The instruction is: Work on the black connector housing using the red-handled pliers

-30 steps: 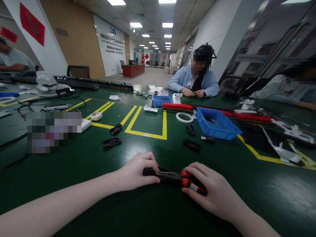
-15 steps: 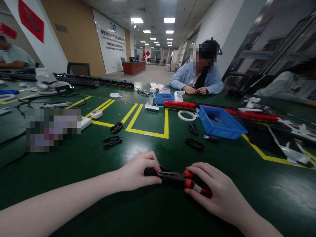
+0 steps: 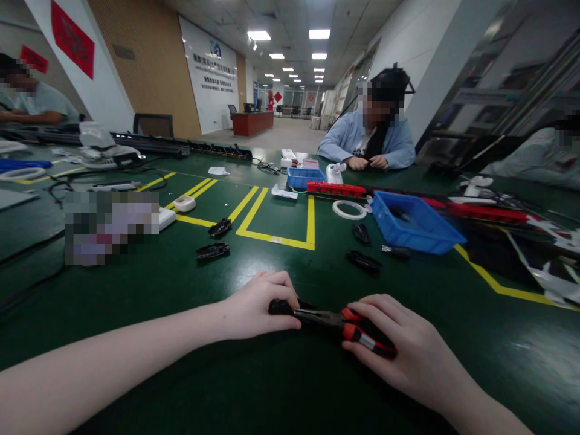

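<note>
My left hand (image 3: 260,305) is closed around a small black part (image 3: 281,307), most of which its fingers hide. In my right hand (image 3: 403,338) are red-and-black needle-nose pliers (image 3: 357,332), held by the handles. The jaws of the pliers point left and meet the black part at my left fingertips; whether they grip it I cannot tell. Beyond my hands lie several loose black plastic pieces: one black piece (image 3: 212,251) and another (image 3: 220,228) on the left, a long one (image 3: 363,261) and a shorter one (image 3: 361,233) on the right.
A blue bin (image 3: 414,226) with dark pieces inside stands at the right, near a white tape roll (image 3: 349,209). Farther back is a smaller blue bin (image 3: 306,177) beside a red strip (image 3: 336,189). A co-worker (image 3: 369,130) sits across the green table (image 3: 254,374).
The view has shifted slightly, so the scene sits a little farther right. Both hands keep their hold on the black part and the pliers, with little visible movement.
</note>
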A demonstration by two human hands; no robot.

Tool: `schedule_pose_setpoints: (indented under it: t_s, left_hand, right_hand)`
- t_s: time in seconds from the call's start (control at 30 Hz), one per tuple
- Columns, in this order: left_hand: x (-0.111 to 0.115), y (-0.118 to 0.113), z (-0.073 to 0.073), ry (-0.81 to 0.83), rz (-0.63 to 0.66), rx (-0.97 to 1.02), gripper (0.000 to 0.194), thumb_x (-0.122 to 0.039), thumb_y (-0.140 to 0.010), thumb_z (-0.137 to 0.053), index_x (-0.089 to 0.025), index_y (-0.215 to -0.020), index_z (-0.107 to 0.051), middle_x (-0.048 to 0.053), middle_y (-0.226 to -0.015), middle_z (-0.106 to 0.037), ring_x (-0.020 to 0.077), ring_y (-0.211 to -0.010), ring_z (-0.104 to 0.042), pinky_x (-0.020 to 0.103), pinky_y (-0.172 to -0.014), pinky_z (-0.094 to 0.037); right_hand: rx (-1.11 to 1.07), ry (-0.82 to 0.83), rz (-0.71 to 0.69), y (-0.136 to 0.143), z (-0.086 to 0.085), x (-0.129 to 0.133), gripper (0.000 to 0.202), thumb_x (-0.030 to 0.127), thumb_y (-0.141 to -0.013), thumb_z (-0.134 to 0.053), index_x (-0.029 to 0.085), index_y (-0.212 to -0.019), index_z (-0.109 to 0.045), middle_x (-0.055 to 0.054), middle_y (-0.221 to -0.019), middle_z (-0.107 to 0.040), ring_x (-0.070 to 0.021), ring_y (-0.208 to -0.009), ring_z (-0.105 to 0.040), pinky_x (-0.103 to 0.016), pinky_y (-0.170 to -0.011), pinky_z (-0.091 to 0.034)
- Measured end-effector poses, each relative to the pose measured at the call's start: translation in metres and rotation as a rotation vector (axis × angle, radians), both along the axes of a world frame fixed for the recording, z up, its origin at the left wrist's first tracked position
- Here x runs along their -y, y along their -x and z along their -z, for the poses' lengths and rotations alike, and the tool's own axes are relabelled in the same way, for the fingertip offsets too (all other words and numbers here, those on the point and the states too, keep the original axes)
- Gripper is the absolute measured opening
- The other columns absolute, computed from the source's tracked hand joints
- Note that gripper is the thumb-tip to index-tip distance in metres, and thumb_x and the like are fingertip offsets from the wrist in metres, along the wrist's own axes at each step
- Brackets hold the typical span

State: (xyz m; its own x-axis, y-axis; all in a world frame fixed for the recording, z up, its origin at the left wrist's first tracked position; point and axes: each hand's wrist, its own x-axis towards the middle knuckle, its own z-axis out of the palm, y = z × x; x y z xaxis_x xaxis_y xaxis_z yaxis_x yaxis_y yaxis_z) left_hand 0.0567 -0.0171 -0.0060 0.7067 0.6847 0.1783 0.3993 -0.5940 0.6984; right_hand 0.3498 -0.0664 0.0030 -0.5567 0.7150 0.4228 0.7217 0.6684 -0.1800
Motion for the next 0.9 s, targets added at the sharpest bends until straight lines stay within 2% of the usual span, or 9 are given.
schedule_pose_setpoints:
  t_s: [0.33, 0.63, 0.9]
  left_hand:
    - [0.002, 0.002, -0.001, -0.025, 0.005, -0.013, 0.010, -0.027, -0.089, -0.076, -0.020, -0.094, -0.071, 0.001, -0.104, -0.063, 0.0204, -0.101, -0.059, 0.040, -0.098, -0.039]
    - [-0.001, 0.003, 0.004, -0.040, 0.036, -0.032, 0.012, -0.031, -0.090, -0.074, -0.022, -0.096, -0.071, 0.002, -0.105, -0.062, 0.0217, -0.101, -0.059, 0.039, -0.094, -0.040]
    - [0.002, 0.003, 0.000, -0.048, 0.039, -0.030, 0.009, -0.028, -0.091, -0.073, -0.021, -0.096, -0.070, 0.002, -0.106, -0.061, 0.0212, -0.101, -0.060, 0.038, -0.091, -0.040]
  right_hand:
    - [0.014, 0.058, -0.012, -0.005, -0.004, -0.001, 0.027, 0.040, -0.091, -0.063, 0.023, -0.111, -0.067, -0.008, -0.102, -0.071, -0.0192, -0.083, -0.070, -0.030, -0.069, -0.060]
    - [-0.024, 0.099, -0.006, -0.003, 0.007, 0.000, 0.033, 0.046, -0.093, -0.061, 0.023, -0.116, -0.065, -0.010, -0.108, -0.069, -0.0216, -0.089, -0.069, -0.034, -0.074, -0.060]
    - [0.016, 0.076, -0.015, 0.003, -0.002, 0.003, 0.030, 0.039, -0.089, -0.066, 0.022, -0.113, -0.065, -0.009, -0.104, -0.070, -0.0206, -0.086, -0.070, -0.033, -0.073, -0.060]
